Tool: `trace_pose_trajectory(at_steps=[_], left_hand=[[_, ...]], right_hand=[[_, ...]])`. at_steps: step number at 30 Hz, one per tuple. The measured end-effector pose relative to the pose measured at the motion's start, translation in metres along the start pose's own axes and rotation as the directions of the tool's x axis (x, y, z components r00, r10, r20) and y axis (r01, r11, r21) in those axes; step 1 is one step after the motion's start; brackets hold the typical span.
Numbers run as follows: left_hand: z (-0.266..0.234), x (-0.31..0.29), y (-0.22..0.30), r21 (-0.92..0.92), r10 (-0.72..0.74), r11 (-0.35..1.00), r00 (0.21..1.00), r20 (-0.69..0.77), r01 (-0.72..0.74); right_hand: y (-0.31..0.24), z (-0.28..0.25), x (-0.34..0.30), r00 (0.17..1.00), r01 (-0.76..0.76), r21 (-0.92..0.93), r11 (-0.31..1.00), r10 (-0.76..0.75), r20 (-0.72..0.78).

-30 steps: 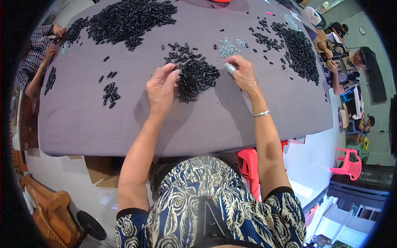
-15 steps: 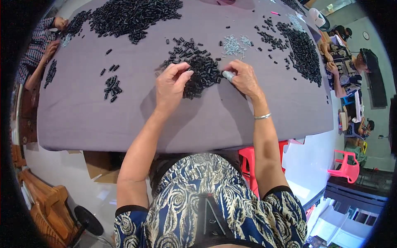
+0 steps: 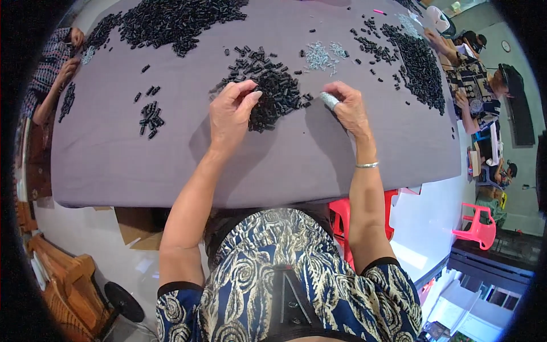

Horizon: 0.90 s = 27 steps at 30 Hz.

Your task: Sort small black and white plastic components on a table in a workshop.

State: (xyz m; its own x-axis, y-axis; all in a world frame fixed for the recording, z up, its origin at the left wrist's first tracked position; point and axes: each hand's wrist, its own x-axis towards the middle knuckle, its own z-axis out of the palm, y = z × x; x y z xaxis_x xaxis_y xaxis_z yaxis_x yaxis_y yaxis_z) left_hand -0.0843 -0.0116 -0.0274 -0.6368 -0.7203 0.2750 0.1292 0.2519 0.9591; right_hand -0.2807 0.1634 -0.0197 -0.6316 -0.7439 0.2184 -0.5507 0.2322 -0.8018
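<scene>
My left hand (image 3: 231,117) is over the near left edge of a pile of small black cylindrical parts (image 3: 276,94). Its thumb and forefinger are drawn together at the pile, and whatever they pinch is lost against the black parts. To the right of the pile, above bare cloth, is my right hand (image 3: 348,111), its fingers curled in toward the thumb. Silvery-white tape wraps that thumb; anything between the fingertips is hidden. Beyond my right hand lies a small heap of clear, pale little pieces (image 3: 320,58).
Grey cloth covers the table (image 3: 171,176). A small black cluster (image 3: 151,118) lies at left, a large black heap (image 3: 176,25) at far left, another heap (image 3: 421,71) at right. People sit at both sides. A pink marker (image 3: 380,12) lies far right.
My right hand has moved right, away from the black pile, while the left has shifted slightly left. At the right, another person's arm now reaches toward the table.
</scene>
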Motion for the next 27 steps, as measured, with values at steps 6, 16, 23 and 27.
trace_pose_trajectory(at_steps=[6, 16, 23, 27], left_hand=[[0.002, -0.002, -0.002, 0.007, 0.056, 0.998, 0.998, 0.015, -0.057], [0.004, -0.004, 0.009, -0.028, 0.038, 0.999, 0.995, 0.098, -0.035], [0.001, -0.003, 0.003, -0.224, -0.040, 0.972, 0.988, 0.150, 0.074], [0.000, -0.002, 0.004, -0.207, -0.037, 0.976, 0.990, 0.139, 0.066]], right_hand=[[-0.018, 0.013, 0.007, 0.965, 0.251, -0.285, 0.925, -0.217, 0.148], [-0.024, 0.018, 0.010, 0.971, 0.237, -0.397, 0.887, -0.211, 0.110], [-0.064, 0.042, 0.018, 0.979, -0.116, 0.516, 0.848, 0.012, 0.201], [-0.062, 0.054, 0.019, 0.966, -0.141, 0.596, 0.791, -0.023, 0.259]])
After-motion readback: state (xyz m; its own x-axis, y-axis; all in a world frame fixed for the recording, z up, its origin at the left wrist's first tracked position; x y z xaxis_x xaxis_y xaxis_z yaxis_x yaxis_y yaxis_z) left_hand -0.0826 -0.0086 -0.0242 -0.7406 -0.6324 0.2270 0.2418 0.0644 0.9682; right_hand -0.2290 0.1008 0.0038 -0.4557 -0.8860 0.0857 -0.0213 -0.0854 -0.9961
